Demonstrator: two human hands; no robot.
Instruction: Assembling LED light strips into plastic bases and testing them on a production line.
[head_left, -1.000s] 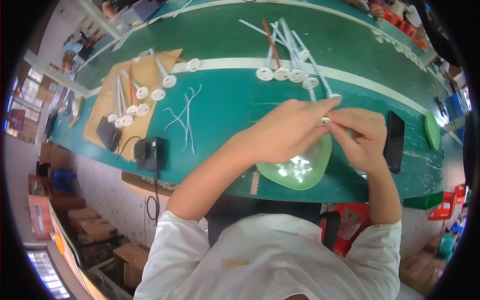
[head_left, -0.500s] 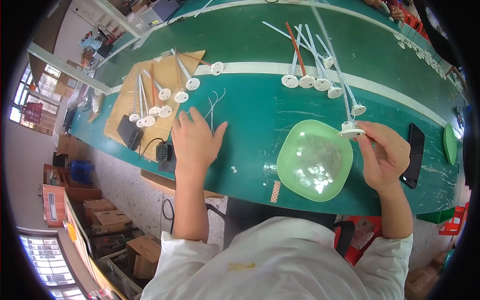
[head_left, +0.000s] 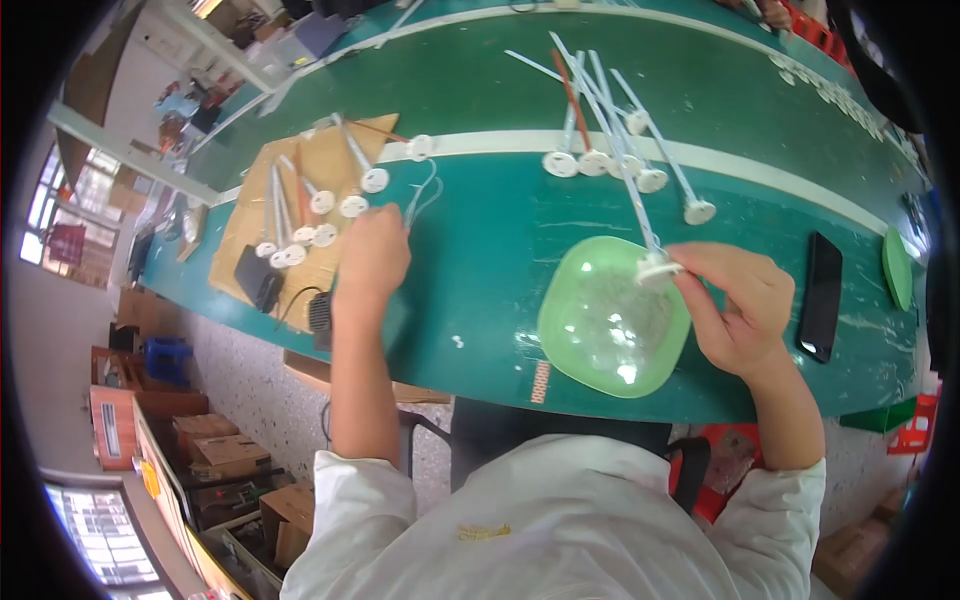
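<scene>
My right hand (head_left: 745, 305) pinches the rim of a white round disc (head_left: 657, 271) between thumb and fingers. A long pale strip (head_left: 628, 190) rises from this disc and leans to the far left. Just below the disc lies a green bowl (head_left: 560, 345) with a pile of small shiny pieces, too fine to make out. On the left, my left hand (head_left: 372, 255) is closed at the ends of some thin white wires (head_left: 433, 185), which curl up beyond the fingertips. Its fingertips are partly hidden by the hand itself.
Several disc-ended strips lie on cardboard (head_left: 235, 215) at left and others (head_left: 560, 165) across the white table strip. A black box (head_left: 258, 278) and a black ribbed block (head_left: 320, 312) sit near my left arm. At right are a phone (head_left: 821, 300) and a green lid-like piece (head_left: 897, 270).
My left hand has closed from spread fingers onto the thin white wires, which have shifted and bent. My right hand has moved left with the disc, now over the bowl, its strip leaning left.
</scene>
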